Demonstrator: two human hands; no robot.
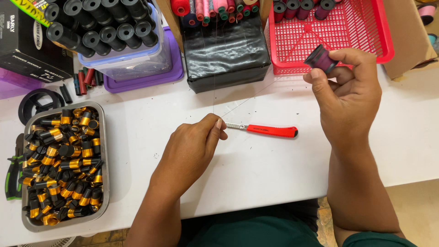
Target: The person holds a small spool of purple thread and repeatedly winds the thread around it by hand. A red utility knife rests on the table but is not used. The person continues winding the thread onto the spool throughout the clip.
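While the right hand pinches a dark spool, left hand grip closed, seemingly on thin thread, red cutter on white surface

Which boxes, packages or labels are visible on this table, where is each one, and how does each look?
Black cardboard box: far left corner, rectangular, white lettering.
Yellow-green label strip: top left, above the black box, slanted.
Black plastic-wrapped block: top centre, glossy, rectangular, thread spools behind it.
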